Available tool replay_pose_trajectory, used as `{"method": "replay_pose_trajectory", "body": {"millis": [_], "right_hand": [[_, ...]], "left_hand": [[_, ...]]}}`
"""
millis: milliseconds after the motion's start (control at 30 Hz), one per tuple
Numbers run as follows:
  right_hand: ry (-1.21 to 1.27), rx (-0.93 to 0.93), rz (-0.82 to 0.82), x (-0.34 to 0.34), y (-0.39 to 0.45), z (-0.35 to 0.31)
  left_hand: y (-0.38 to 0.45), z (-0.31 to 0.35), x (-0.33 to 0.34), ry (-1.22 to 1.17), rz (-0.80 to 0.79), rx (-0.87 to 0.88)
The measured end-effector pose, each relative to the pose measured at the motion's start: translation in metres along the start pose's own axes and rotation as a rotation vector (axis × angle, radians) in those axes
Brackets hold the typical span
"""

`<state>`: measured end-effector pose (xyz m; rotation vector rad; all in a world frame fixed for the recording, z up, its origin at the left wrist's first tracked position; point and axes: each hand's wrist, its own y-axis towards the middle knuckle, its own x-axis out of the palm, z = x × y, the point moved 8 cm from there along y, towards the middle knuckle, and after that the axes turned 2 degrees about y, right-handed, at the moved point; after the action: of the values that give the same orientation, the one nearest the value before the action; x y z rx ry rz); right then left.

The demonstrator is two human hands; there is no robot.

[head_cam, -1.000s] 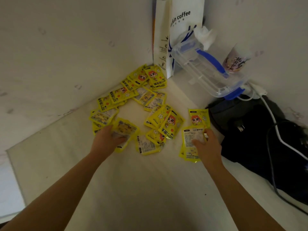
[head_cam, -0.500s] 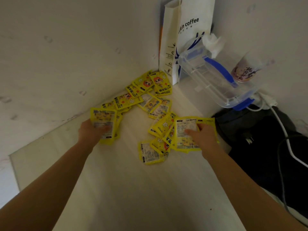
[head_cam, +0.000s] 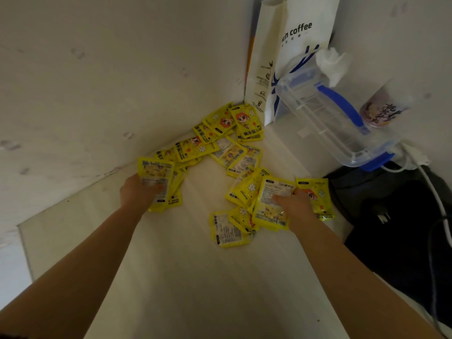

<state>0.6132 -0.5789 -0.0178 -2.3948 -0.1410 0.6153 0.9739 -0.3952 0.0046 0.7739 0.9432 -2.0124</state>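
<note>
Hands both busy. My left hand (head_cam: 137, 192) pinches yellow packet (head_cam: 156, 176), left of middle. My right hand (head_cam: 296, 204) pinches second packet (head_cam: 270, 212), right of middle, over loose packets (head_cam: 227, 232).

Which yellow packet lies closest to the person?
The packet at the bottom of the right heap, left of the right hand. All others lie farther away; it shows its text side and no hand touches it.

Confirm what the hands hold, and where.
Left hand grips one yellow packet by its lower half; right hand pinches a second yellow packet at its right edge.
</note>
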Motion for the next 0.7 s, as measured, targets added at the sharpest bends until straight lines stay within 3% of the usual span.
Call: {"method": "replay_pose_trajectory", "body": {"millis": [267,700], "right_hand": [[-0.027,-0.049,0.020,0.010,-0.003,-0.012],[0.039,-0.085,-0.049,0.001,-0.015,0.001]], "left_hand": [[-0.023,-0.004,0.001,-0.004,0.009,0.002],[-0.078,-0.036,0.015,-0.374,-0.006,-0.174]]}}
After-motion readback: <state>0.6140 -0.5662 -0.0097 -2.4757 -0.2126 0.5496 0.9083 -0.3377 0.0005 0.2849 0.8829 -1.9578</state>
